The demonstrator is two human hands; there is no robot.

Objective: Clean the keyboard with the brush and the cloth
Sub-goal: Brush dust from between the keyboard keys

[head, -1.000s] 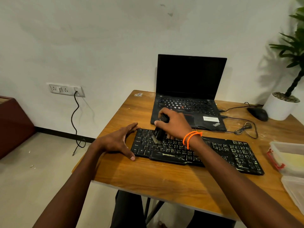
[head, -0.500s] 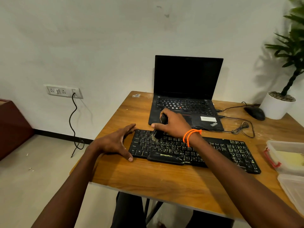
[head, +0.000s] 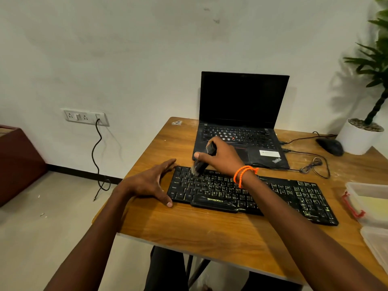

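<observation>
The desk (head: 189, 232) carries a laptop (head: 241, 127) and, nearer, the keyboard (head: 273, 198). The left hand (head: 151, 182), fingers straight, braces the keyboard's left end. The right hand (head: 222, 156) grips the brush (head: 202, 161), bristles on the upper-left keys.
</observation>
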